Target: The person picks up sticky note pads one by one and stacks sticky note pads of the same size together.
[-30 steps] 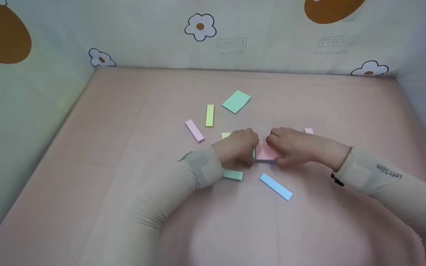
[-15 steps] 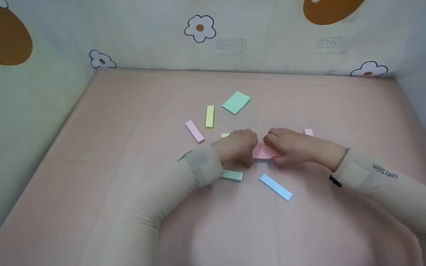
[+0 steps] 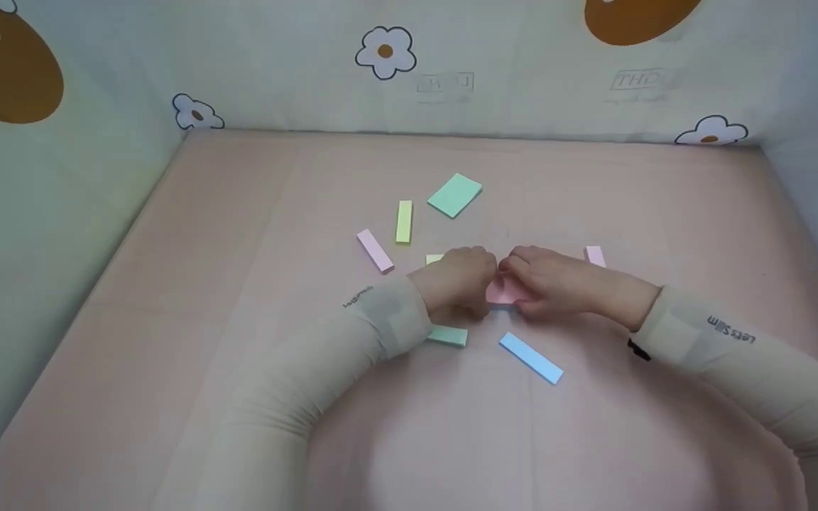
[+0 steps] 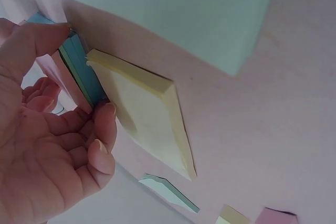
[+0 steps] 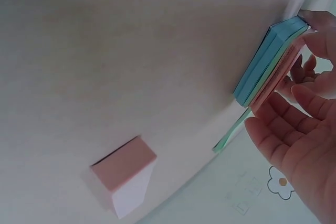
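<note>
Between the two hands is a small stack of sticky notes (image 5: 270, 64), blue pads below, then green, with a pink pad (image 3: 503, 291) on top. My left hand (image 3: 455, 280) grips the stack's left side, thumb on one edge and curled fingers on the opposite one, as the left wrist view shows. From the right, my right hand (image 3: 554, 280) holds the stack with bent fingers around the pink pad's edges. A yellow sticky note pad (image 4: 142, 108) lies beside the left fingers, mostly hidden under that hand in the head view.
Around the hands lie a green pad (image 3: 455, 195), a yellow strip pad (image 3: 404, 222), a pink strip pad (image 3: 375, 250), another pink strip pad (image 3: 595, 256), a green strip pad (image 3: 449, 336) and a blue strip pad (image 3: 531, 358). Flower-printed cloth walls (image 3: 295, 71) border the pink surface.
My right hand has shifted slightly left toward the left hand, and the pink pad has slid left with it, covering a green edge seen earlier. The left hand stays in place.
</note>
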Demonstrator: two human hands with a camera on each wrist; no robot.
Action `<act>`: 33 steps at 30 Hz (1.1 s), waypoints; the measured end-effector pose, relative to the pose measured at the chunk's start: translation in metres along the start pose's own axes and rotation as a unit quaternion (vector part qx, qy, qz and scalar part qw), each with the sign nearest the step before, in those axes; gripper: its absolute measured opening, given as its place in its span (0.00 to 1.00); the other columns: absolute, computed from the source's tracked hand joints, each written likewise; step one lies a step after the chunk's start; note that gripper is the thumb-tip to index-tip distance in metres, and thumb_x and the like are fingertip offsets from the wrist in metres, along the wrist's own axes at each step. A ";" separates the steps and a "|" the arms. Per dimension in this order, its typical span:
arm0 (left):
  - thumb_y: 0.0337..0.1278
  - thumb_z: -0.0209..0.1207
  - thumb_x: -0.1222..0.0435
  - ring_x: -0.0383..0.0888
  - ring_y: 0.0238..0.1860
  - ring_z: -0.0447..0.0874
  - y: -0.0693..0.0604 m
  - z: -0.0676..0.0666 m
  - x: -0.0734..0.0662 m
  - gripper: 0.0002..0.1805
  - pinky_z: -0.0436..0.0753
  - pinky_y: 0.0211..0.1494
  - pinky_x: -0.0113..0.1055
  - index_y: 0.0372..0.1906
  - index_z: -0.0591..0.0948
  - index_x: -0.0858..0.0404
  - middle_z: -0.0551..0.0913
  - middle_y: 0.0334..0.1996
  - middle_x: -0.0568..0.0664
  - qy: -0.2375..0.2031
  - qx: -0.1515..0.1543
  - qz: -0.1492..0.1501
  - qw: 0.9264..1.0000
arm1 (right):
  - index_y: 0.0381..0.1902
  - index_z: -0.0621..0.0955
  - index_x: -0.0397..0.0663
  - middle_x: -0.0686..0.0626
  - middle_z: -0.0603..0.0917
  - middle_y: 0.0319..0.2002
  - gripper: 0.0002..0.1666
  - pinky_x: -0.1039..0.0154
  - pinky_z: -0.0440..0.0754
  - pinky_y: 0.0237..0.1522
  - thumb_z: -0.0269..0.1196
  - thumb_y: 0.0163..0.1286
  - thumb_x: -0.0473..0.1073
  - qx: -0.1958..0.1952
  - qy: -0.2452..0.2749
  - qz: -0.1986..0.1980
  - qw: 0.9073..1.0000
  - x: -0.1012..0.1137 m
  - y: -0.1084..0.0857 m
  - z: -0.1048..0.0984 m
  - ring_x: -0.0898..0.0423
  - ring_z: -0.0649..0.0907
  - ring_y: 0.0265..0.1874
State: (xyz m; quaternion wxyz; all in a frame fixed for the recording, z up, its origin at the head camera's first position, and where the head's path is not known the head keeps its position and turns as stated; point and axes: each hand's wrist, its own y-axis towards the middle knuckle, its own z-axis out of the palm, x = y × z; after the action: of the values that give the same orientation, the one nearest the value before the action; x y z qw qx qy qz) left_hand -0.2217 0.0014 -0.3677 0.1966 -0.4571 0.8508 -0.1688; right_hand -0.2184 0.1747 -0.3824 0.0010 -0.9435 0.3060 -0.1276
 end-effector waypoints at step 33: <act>0.46 0.65 0.60 0.45 0.40 0.70 -0.003 -0.003 -0.002 0.23 0.72 0.45 0.34 0.49 0.73 0.60 0.73 0.37 0.49 -0.003 0.006 -0.014 1.000 | 0.61 0.64 0.36 0.39 0.74 0.54 0.38 0.48 0.69 0.56 0.64 0.56 0.43 0.045 0.045 0.110 0.992 -0.002 -0.012 -0.006 0.44 0.74 0.53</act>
State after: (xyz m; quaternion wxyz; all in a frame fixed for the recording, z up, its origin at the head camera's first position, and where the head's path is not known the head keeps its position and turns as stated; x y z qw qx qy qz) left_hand -0.2197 0.0022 -0.3634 0.1995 -0.4680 0.8429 -0.1751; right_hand -0.2147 0.1858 -0.3760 0.0439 -0.8964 0.4011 -0.1832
